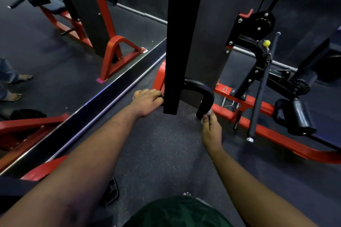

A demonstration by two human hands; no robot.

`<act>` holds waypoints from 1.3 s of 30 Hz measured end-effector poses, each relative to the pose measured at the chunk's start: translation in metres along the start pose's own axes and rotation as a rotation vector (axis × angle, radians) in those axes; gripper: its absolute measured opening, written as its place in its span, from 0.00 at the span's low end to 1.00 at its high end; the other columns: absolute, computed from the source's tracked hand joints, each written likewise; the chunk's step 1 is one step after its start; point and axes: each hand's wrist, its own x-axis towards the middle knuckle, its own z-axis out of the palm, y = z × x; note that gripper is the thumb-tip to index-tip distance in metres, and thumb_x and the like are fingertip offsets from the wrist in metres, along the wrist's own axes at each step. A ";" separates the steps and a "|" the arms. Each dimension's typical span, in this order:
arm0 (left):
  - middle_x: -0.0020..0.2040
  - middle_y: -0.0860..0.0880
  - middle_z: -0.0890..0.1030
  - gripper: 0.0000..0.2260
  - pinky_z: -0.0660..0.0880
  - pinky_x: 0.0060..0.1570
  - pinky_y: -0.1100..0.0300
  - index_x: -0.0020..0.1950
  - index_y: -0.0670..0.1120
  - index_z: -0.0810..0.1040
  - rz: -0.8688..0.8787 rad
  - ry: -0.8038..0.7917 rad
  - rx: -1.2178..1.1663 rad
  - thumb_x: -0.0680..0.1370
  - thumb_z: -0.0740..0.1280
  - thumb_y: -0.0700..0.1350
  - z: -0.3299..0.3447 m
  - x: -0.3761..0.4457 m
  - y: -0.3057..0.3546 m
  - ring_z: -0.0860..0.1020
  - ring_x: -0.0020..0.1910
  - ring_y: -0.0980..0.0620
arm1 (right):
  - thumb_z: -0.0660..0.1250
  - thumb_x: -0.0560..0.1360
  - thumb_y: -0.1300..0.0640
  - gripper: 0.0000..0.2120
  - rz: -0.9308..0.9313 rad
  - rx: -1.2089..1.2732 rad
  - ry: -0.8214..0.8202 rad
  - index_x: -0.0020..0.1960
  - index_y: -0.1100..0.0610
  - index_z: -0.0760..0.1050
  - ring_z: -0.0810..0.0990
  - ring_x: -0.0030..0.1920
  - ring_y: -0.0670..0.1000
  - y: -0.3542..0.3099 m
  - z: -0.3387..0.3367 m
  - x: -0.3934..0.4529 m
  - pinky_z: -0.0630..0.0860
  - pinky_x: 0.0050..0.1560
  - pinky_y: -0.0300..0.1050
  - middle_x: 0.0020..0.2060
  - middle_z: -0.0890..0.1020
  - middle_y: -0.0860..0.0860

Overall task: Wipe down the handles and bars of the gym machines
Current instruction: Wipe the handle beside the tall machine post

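Right hand [211,131] pinching a small pale cloth [208,113] against the lower tip of a black curved handle [203,96]. Handle arching up from that tip and over leftward, its far end hidden behind a black upright post [180,42]. Left hand [147,101] curled round something at the post's left edge, likely the handle's other end; cannot tell for sure. Right of the right hand, a red base frame [258,125] along the speckled rubber floor [156,143], with a long black bar [262,86] hanging near-vertical above it. Left of the left hand, a wall mirror [55,51].
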 end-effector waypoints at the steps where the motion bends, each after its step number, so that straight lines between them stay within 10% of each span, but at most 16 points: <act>1: 0.57 0.52 0.79 0.12 0.62 0.60 0.50 0.48 0.58 0.69 0.002 -0.004 -0.006 0.74 0.48 0.59 0.000 0.000 0.001 0.74 0.60 0.47 | 0.59 0.86 0.51 0.21 -0.023 0.019 0.016 0.77 0.55 0.69 0.75 0.70 0.49 -0.004 -0.005 0.000 0.71 0.72 0.54 0.69 0.78 0.49; 8: 0.58 0.51 0.79 0.10 0.60 0.54 0.53 0.47 0.59 0.67 -0.012 -0.026 -0.007 0.74 0.48 0.58 -0.001 -0.001 0.003 0.74 0.61 0.47 | 0.66 0.82 0.56 0.12 -0.100 0.411 0.173 0.65 0.54 0.72 0.81 0.53 0.48 -0.054 -0.008 0.010 0.77 0.56 0.47 0.56 0.83 0.52; 11: 0.59 0.51 0.79 0.05 0.59 0.53 0.53 0.48 0.59 0.67 -0.025 -0.018 -0.009 0.81 0.53 0.55 -0.003 0.001 0.003 0.74 0.62 0.48 | 0.66 0.82 0.53 0.05 -0.048 0.178 0.123 0.57 0.50 0.78 0.80 0.48 0.47 -0.015 -0.012 0.010 0.76 0.50 0.47 0.46 0.83 0.40; 13: 0.60 0.51 0.79 0.05 0.58 0.53 0.54 0.48 0.60 0.67 -0.037 -0.010 -0.004 0.84 0.56 0.52 -0.003 0.002 0.004 0.74 0.62 0.48 | 0.65 0.82 0.48 0.13 -0.061 0.001 0.115 0.63 0.50 0.81 0.81 0.59 0.51 0.005 -0.018 0.002 0.77 0.60 0.49 0.57 0.84 0.42; 19: 0.60 0.51 0.79 0.06 0.58 0.53 0.54 0.49 0.60 0.68 -0.029 -0.011 0.013 0.80 0.52 0.57 -0.005 0.001 0.004 0.74 0.62 0.48 | 0.66 0.82 0.60 0.15 -0.808 -0.492 0.128 0.68 0.59 0.79 0.78 0.50 0.56 -0.019 -0.039 -0.007 0.74 0.48 0.51 0.52 0.81 0.57; 26: 0.62 0.51 0.80 0.22 0.59 0.54 0.53 0.59 0.55 0.77 -0.013 -0.012 0.004 0.76 0.49 0.58 -0.001 -0.005 0.005 0.74 0.63 0.47 | 0.67 0.80 0.56 0.06 -0.785 -0.738 0.017 0.50 0.56 0.81 0.77 0.35 0.56 -0.017 -0.041 0.017 0.73 0.30 0.51 0.42 0.77 0.53; 32: 0.70 0.49 0.76 0.22 0.60 0.72 0.46 0.75 0.52 0.70 0.081 0.151 -0.011 0.83 0.58 0.58 0.006 -0.028 -0.019 0.71 0.71 0.46 | 0.71 0.78 0.53 0.06 -0.437 -0.607 -0.148 0.55 0.51 0.80 0.81 0.46 0.51 -0.016 -0.010 -0.033 0.78 0.37 0.47 0.49 0.78 0.47; 39: 0.72 0.51 0.75 0.20 0.64 0.69 0.48 0.75 0.51 0.72 0.059 0.318 0.077 0.84 0.61 0.54 0.007 -0.068 -0.083 0.73 0.70 0.48 | 0.66 0.82 0.58 0.06 -1.030 -0.612 -0.243 0.54 0.58 0.80 0.80 0.53 0.57 -0.100 0.061 -0.037 0.78 0.53 0.50 0.53 0.81 0.55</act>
